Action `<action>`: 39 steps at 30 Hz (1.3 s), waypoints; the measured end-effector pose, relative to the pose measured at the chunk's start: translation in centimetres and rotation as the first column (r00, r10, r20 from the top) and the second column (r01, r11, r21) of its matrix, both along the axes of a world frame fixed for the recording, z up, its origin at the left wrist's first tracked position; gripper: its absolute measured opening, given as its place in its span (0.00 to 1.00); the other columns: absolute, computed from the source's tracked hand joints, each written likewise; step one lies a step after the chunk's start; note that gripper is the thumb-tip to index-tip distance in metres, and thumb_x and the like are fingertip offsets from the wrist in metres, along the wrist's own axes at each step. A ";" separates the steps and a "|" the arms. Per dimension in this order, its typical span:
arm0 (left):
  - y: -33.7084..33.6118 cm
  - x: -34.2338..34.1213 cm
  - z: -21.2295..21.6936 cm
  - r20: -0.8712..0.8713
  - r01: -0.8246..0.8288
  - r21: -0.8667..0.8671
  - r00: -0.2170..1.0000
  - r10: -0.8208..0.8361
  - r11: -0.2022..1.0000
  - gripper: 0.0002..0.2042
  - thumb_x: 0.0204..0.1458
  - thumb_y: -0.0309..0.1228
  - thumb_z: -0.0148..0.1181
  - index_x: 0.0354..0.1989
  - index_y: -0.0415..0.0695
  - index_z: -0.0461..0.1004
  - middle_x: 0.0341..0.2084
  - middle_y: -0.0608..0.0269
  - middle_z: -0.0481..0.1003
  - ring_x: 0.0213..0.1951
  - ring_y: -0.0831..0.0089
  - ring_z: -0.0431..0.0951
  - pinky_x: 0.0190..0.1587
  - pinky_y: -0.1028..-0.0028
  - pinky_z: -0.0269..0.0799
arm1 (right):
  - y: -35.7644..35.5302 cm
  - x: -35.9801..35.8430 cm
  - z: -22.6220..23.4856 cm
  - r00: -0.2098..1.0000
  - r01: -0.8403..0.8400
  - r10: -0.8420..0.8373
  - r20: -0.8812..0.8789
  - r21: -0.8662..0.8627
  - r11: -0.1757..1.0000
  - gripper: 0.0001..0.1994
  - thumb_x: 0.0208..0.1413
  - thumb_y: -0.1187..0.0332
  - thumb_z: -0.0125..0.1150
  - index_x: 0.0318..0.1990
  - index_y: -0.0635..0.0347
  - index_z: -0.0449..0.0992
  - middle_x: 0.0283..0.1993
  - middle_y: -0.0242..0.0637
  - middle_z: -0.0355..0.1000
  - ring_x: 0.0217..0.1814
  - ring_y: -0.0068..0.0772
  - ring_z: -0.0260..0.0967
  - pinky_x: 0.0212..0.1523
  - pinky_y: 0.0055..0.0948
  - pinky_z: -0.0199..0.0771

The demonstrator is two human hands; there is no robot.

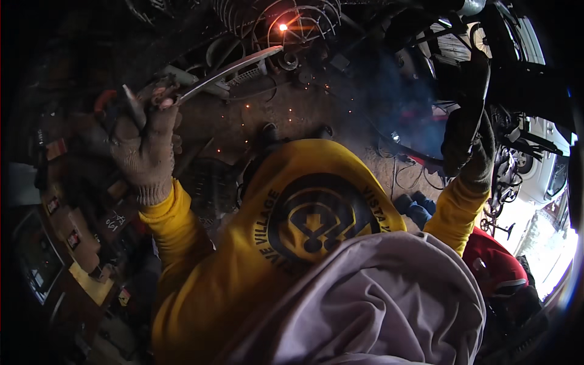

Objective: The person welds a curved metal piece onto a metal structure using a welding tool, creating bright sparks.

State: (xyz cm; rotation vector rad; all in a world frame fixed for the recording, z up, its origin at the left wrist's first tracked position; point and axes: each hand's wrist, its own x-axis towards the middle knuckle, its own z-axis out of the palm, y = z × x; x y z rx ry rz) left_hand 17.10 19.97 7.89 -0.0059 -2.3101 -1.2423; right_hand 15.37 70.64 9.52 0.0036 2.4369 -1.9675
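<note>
Orange sparks (pixel 247 106) dot the dim workshop floor (pixel 280 111). A slender rod (pixel 234 69) slants up from just beyond the left hand's (pixel 146 151) fingers, curled around a clamp-like holder (pixel 160 92), its tip near a glowing spot (pixel 283 27); the right hand (pixel 480 163) meets a dark panel (pixel 478 85), its grip too shadowed to tell.

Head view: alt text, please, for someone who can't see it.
A bright orange glow shines among curved metal bars, sparks below. A long thin strip extends from the gloved left hand toward it; the gloved right hand holds a dark, indistinct object.
</note>
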 end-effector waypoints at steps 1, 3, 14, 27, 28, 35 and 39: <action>0.5 0.4 0.6 0.126 -0.083 0.115 0.990 0.069 0.990 0.15 0.57 0.31 0.68 0.48 0.34 0.80 0.32 0.58 0.82 0.20 0.80 0.76 0.13 0.85 0.64 | 0.2 0.4 -0.6 1.000 0.010 -0.010 0.000 -0.025 1.000 0.33 0.58 0.53 0.69 0.60 0.71 0.67 0.45 0.39 0.74 0.38 0.24 0.71 0.38 0.23 0.70; 1.2 0.1 1.7 0.238 -0.152 0.189 0.966 0.105 0.970 0.15 0.57 0.31 0.68 0.48 0.35 0.80 0.32 0.59 0.82 0.21 0.81 0.77 0.15 0.84 0.66 | 0.7 1.3 -1.9 1.000 0.021 -0.021 0.001 -0.076 0.997 0.34 0.57 0.53 0.70 0.60 0.72 0.67 0.44 0.39 0.74 0.37 0.24 0.71 0.36 0.23 0.69; 4.5 -2.4 3.3 0.190 -0.079 0.157 0.981 0.048 0.984 0.12 0.56 0.34 0.71 0.45 0.43 0.83 0.21 0.68 0.78 0.15 0.85 0.72 0.16 0.84 0.66 | 4.1 4.9 -6.3 0.997 -0.017 0.036 0.061 -0.295 0.955 0.36 0.61 0.59 0.68 0.70 0.71 0.61 0.61 0.40 0.72 0.57 0.27 0.71 0.57 0.28 0.70; 6.6 -4.6 4.6 0.195 0.010 -0.062 0.981 0.003 0.998 0.10 0.57 0.36 0.71 0.43 0.46 0.84 0.21 0.72 0.78 0.17 0.88 0.72 0.18 0.83 0.66 | 5.2 5.2 -8.5 0.997 -0.027 0.053 0.059 -0.373 0.927 0.35 0.60 0.64 0.69 0.70 0.69 0.62 0.66 0.41 0.68 0.67 0.32 0.66 0.67 0.34 0.63; 6.6 -4.7 4.7 0.199 0.015 -0.085 0.980 0.002 0.996 0.10 0.57 0.36 0.71 0.43 0.46 0.84 0.21 0.72 0.78 0.17 0.88 0.72 0.18 0.83 0.66 | 5.3 5.1 -8.7 0.996 -0.008 0.040 0.080 -0.363 0.932 0.34 0.60 0.64 0.69 0.70 0.69 0.62 0.66 0.42 0.68 0.67 0.32 0.66 0.67 0.34 0.63; 6.0 -6.7 4.6 0.246 0.058 -0.072 0.968 -0.039 0.996 0.10 0.57 0.36 0.70 0.45 0.48 0.84 0.20 0.73 0.78 0.19 0.88 0.73 0.20 0.84 0.65 | 5.3 4.9 -8.7 0.997 -0.004 0.029 0.076 -0.308 0.951 0.33 0.62 0.65 0.68 0.70 0.69 0.62 0.66 0.42 0.69 0.66 0.32 0.67 0.67 0.34 0.63; 5.1 -7.7 4.5 0.193 0.110 -0.039 0.976 -0.101 0.993 0.11 0.57 0.35 0.70 0.45 0.47 0.84 0.22 0.72 0.79 0.19 0.88 0.72 0.20 0.84 0.64 | 4.7 4.5 -8.3 0.995 -0.002 0.031 0.100 -0.282 0.959 0.33 0.62 0.64 0.67 0.70 0.69 0.62 0.66 0.42 0.69 0.66 0.32 0.67 0.67 0.34 0.63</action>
